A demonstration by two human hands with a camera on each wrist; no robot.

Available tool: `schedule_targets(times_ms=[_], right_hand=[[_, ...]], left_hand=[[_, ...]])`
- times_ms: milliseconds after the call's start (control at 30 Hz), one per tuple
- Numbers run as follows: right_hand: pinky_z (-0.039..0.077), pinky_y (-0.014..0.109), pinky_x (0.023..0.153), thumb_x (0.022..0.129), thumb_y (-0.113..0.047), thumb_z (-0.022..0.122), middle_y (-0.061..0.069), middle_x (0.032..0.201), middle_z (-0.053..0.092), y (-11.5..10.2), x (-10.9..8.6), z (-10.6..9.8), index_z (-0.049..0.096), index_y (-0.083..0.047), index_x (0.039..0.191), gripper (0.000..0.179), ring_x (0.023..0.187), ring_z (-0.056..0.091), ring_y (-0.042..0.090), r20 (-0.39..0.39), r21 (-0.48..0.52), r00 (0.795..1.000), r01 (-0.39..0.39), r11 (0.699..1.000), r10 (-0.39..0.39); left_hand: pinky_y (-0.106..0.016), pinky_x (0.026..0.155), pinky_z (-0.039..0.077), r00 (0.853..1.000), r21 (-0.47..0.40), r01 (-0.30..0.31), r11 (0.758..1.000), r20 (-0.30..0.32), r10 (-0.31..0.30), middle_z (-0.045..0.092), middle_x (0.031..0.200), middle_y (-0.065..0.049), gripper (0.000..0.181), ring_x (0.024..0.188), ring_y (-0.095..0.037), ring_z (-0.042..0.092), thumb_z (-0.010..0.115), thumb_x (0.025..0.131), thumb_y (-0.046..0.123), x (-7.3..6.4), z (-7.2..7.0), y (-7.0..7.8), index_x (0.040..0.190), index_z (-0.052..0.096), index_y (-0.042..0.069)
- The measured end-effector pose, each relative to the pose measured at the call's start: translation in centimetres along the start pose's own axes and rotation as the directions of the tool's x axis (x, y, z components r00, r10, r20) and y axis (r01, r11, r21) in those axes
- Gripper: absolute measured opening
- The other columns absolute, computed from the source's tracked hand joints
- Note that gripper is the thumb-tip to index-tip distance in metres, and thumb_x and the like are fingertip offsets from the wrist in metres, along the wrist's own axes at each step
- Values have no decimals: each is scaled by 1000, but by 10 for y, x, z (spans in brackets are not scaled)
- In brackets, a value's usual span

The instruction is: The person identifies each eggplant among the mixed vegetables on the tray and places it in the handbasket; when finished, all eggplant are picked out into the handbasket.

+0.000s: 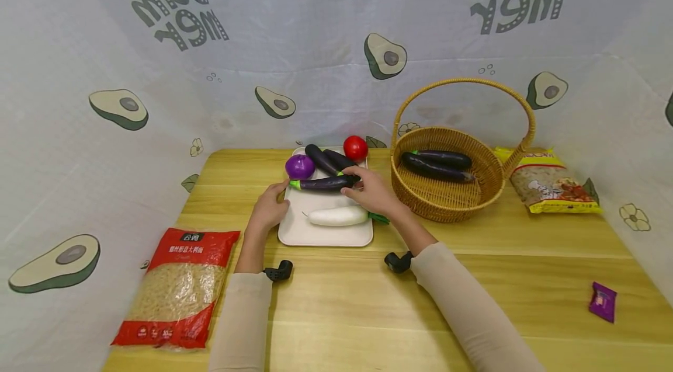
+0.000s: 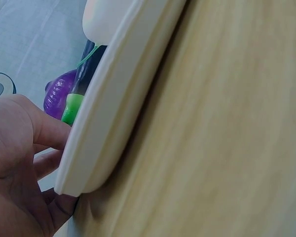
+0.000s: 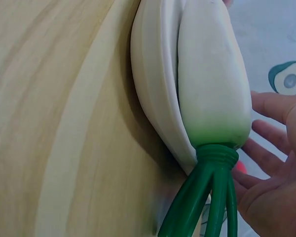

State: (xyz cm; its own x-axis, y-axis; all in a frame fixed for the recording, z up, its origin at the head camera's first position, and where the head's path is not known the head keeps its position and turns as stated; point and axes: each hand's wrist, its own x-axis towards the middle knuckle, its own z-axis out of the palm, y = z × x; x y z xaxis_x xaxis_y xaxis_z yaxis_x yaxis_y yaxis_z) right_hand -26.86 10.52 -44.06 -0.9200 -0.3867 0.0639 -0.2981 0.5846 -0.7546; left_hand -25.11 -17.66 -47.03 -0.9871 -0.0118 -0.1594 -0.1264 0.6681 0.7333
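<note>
In the head view my right hand (image 1: pixel 370 191) pinches the right end of a dark eggplant (image 1: pixel 321 184), thumb in front and fingers behind. The eggplant lies across a white tray (image 1: pixel 326 237), its green stem end pointing left. My left hand (image 1: pixel 269 205) is at the tray's left edge; the left wrist view shows its thumb and fingers (image 2: pixel 49 165) about the rim, close to the green stem end (image 2: pixel 72 107). On the tray are a white radish (image 1: pixel 336 216) with green stalks (image 3: pixel 217 182), a purple onion (image 1: pixel 300 167), two more eggplants (image 1: pixel 319 159) and a red tomato (image 1: pixel 355 148).
Right of the tray stands a wicker basket (image 1: pixel 447 208) with a tall handle, holding two eggplants (image 1: pixel 436 167). A yellow bag (image 1: pixel 552 182) lies beyond it. At left is a red pasta bag (image 1: pixel 179 290); a small purple packet (image 1: pixel 602 302) lies far right. Printed curtains (image 1: pixel 315 56) enclose the table.
</note>
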Motion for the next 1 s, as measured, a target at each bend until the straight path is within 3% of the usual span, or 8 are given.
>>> schedule_targets(times_ms=[233, 333, 433, 567, 1000], right_hand=[[53, 36, 79, 97, -25, 72, 15, 137, 63, 0, 7, 5, 58, -10, 144, 52, 93, 62, 25, 9, -67, 1000, 1, 998, -1], [50, 38, 78, 96, -24, 73, 14, 135, 63, -1, 9, 7, 58, -9, 144, 53, 87, 58, 26, 9, -87, 1000, 9, 996, -9], [52, 45, 98, 96, -24, 73, 16, 142, 60, -1, 12, 9, 57, -7, 144, 54, 110, 63, 33, 7, -110, 1000, 22, 994, -22], [38, 53, 121, 96, -24, 72, 16, 150, 55, 1, 14, 12, 56, -8, 146, 55, 143, 47, 38, 22, -131, 1000, 24, 991, -21], [35, 54, 122, 98, -22, 70, 15, 151, 56, 4, 14, 18, 61, -9, 143, 47, 146, 45, 38, 35, -125, 999, 11, 992, -7]], left_hand=[[-60, 126, 22, 1000, 1, -1, 1000, 9, 1, 35, 167, -9, 62, 155, -40, 28, 52, 101, 15, -3, -1, 3, 161, 38, 24], [-60, 126, 23, 1000, 1, -1, 1000, 10, 1, 35, 167, -9, 62, 155, -40, 28, 52, 101, 16, -3, -1, 3, 161, 39, 24], [-60, 126, 23, 1000, 9, 0, 1000, 11, 0, 34, 167, -9, 62, 155, -40, 27, 51, 101, 16, -1, -1, 1, 161, 38, 24], [-60, 126, 23, 1000, 16, -5, 1000, 8, 5, 34, 167, -10, 62, 155, -41, 27, 51, 101, 16, 0, -1, 0, 161, 37, 24], [-59, 126, 23, 1000, 23, -13, 1000, 1, 13, 36, 166, -11, 62, 154, -40, 30, 51, 100, 13, -1, -1, 3, 160, 39, 22]])
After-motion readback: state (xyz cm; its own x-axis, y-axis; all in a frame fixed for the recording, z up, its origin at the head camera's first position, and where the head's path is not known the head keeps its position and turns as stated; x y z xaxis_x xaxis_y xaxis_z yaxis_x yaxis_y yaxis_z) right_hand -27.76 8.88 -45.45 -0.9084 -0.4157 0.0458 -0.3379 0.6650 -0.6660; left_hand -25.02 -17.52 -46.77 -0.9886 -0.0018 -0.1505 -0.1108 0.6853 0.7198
